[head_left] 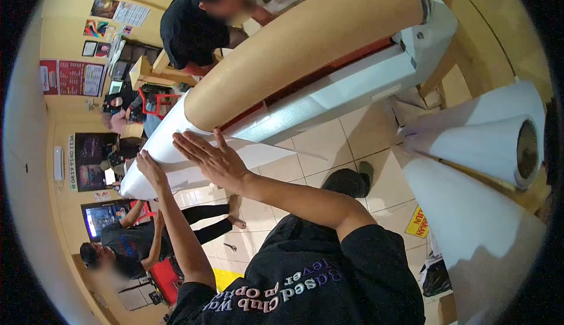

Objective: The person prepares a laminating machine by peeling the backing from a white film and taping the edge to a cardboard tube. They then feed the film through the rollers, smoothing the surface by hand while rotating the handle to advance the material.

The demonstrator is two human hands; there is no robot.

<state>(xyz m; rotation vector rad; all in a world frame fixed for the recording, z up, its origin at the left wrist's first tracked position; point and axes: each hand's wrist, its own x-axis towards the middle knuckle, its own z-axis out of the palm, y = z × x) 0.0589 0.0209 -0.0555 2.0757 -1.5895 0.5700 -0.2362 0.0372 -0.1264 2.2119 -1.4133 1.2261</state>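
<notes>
Right now, from my head camera, my right hand (208,157) lies flat, fingers spread, on the white sheet (176,148) coming off the big brown roll (305,37). My left hand (150,169) presses open on the same sheet, just beside it. Another person (188,28) leans over the machine (352,84) beyond.

Both hands (208,159) flat on white sheet (170,148) — brown roll (305,43) beside.
</notes>
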